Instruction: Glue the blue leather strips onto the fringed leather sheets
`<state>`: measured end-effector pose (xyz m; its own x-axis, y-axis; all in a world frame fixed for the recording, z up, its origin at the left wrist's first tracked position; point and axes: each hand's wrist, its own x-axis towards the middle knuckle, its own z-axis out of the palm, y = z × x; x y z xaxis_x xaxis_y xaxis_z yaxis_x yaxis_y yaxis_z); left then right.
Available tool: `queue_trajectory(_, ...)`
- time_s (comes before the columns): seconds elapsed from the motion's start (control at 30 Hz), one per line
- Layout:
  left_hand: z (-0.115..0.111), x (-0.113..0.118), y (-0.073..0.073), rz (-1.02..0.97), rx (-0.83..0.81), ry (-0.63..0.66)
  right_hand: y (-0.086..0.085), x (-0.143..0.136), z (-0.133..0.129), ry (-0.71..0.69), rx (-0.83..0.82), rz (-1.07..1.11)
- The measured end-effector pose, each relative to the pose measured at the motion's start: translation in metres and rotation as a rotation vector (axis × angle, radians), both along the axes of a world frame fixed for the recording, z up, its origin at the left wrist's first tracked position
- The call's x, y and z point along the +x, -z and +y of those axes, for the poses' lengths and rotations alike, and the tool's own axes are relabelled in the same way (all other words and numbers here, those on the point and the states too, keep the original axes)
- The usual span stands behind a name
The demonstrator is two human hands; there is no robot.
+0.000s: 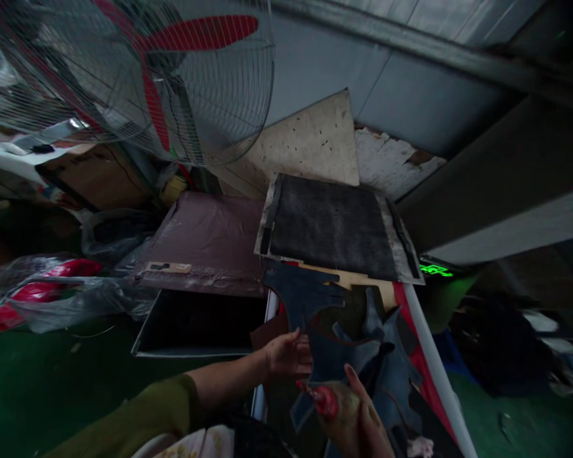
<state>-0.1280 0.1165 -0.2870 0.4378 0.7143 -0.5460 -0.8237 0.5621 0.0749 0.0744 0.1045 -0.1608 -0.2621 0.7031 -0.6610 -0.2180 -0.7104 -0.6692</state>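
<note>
- Our left hand (290,356) is open beside the blue sheet piece (332,353), its thumb raised apart from the fingers; we cannot tell whether the fingertips reach under its edge.
- Our right hand (370,423) is wrapped around a yellowish bottle (346,410), with one finger or the thumb sticking up; the lower part of the grip runs out of view.
- The bottle is tilted, and its red cap (325,402) and thin nozzle (304,386) point towards our left hand.
- The blue sheet piece lies over the bench (437,356), in front of us, with jagged, cut-out edges.
- More dark blue pieces (396,369) lie to its right, overlapping, near a strip of red material (430,381) along the bench's side.
- Beyond them we see a black panel (334,222) with pale, worn borders, and to its left a brown-covered board (210,235) above a dark open box (200,324).
- A caged fan (191,83) with red blades stands at upper left, and clear plastic bags (71,299) lie below it.
</note>
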Motion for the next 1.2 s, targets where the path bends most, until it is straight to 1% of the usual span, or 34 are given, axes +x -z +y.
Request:
queue_trajectory(0.07, 0.007, -0.001, 0.007, 0.112, -0.072, -0.143, 0.01, -0.003, 0.008, 0.053, -0.059, 0.036)
queue_trajectory(0.13, 0.012, -0.009, 0.016, 0.212, -0.113, -0.216, 0.021, -0.007, 0.02, 0.091, -0.105, 0.05)
queue_trajectory(0.23, 0.018, -0.026, 0.034, 0.32, -0.169, -0.23, 0.044, -0.017, 0.044, 0.098, -0.117, -0.013)
queue_trajectory(0.33, 0.025, -0.038, 0.052, 0.426, -0.221, -0.219, 0.077, -0.029, 0.07, 0.115, -0.109, -0.074)
queue_trajectory(0.4, 0.032, -0.041, 0.061, 0.489, -0.24, -0.226, 0.101, -0.036, 0.085, 0.136, -0.123, -0.093)
queue_trajectory(0.5, 0.043, -0.043, 0.066, 0.583, -0.24, -0.262, 0.132, -0.044, 0.1, 0.151, -0.154, -0.131)
queue_trajectory(0.57, 0.048, -0.044, 0.064, 0.627, -0.22, -0.283, 0.145, -0.046, 0.105, 0.148, -0.169, -0.144)
queue_trajectory(0.63, 0.049, -0.047, 0.058, 0.642, -0.186, -0.281, 0.152, -0.045, 0.108, 0.136, -0.173, -0.145)
queue_trajectory(0.7, 0.047, -0.05, 0.053, 0.638, -0.15, -0.263, 0.155, -0.044, 0.108, 0.118, -0.175, -0.145)
queue_trajectory(0.8, 0.04, -0.054, 0.051, 0.651, -0.136, -0.239, 0.156, -0.041, 0.108, 0.088, -0.179, -0.157)
queue_trajectory(0.9, 0.038, -0.056, 0.058, 0.704, -0.186, -0.229, 0.159, -0.043, 0.108, 0.071, -0.178, -0.177)
queue_trajectory(0.97, 0.04, -0.057, 0.064, 0.746, -0.226, -0.224, 0.163, -0.046, 0.111, 0.06, -0.179, -0.185)
queue_trajectory(1.13, 0.053, -0.058, 0.074, 0.865, -0.28, -0.205, 0.177, -0.053, 0.124, 0.048, -0.21, -0.204)
queue_trajectory(1.2, 0.058, -0.059, 0.075, 0.909, -0.298, -0.181, 0.179, -0.054, 0.128, 0.066, -0.225, -0.216)
